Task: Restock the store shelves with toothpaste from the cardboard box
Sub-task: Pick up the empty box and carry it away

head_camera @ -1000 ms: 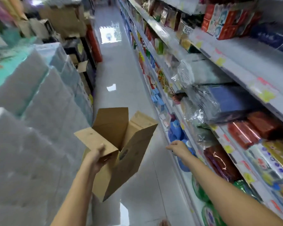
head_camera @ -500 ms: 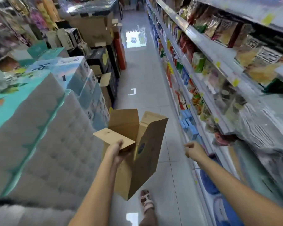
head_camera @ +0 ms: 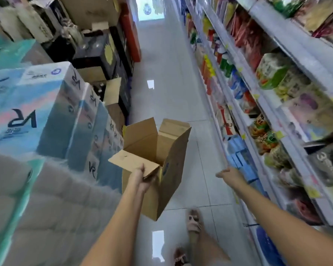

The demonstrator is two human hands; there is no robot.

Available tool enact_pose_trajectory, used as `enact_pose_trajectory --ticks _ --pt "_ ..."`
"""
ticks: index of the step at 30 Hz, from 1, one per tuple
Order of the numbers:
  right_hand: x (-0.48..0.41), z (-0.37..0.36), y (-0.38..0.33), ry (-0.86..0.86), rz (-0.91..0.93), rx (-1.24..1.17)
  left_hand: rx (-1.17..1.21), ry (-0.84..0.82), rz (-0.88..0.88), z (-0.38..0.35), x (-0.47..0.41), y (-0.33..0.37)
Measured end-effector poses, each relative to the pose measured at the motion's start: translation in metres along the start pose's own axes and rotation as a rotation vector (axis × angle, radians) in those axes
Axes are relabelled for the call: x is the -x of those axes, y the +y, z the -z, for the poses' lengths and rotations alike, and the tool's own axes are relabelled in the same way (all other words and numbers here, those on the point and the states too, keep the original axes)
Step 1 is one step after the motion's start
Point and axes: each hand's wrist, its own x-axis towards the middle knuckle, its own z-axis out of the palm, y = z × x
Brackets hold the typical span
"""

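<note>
Left hand (head_camera: 142,176) clamped on 1 flap of cardboard box (head_camera: 173,181), center frame; we judge it light, stiff; base hold safer than flap. Right hand (head_camera: 230,174) loose, empty.

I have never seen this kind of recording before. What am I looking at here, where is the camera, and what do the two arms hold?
There is no machine here. A person wears one wide-angle camera on the head, so the picture looks forward and down at their own arms in a store aisle. The left hand grips a flap of an open cardboard box, held in the air above the tiled floor. The right hand holds nothing and reaches toward the shelves of packaged goods on the right. Stacked wrapped packs stand on the left. A foot in a sandal shows below. No toothpaste shows inside the box, but its bottom is hidden.
</note>
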Motion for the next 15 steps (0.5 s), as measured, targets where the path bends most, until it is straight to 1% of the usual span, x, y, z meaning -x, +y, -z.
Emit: enact_pose_trajectory --ticks 3,7,11,15 --pt "-0.053 -0.013 -0.021 -0.034 -0.039 0.070 0.035 0.026 0.036 -0.017 -0.051 0.021" --pt "-0.133 -0.034 -0.055 -0.118 -0.056 0.159 0.059 0.143 0.056 -0.032 -0.130 0.045" --pt "-0.211 -0.064 -0.084 -0.194 -0.089 0.258 0.180 0.201 0.045 -0.049 -0.193 0.059" --pt "-0.281 -0.103 -0.094 -0.246 -0.083 0.350 0.259 0.247 0.027 -0.054 -0.269 0.071"
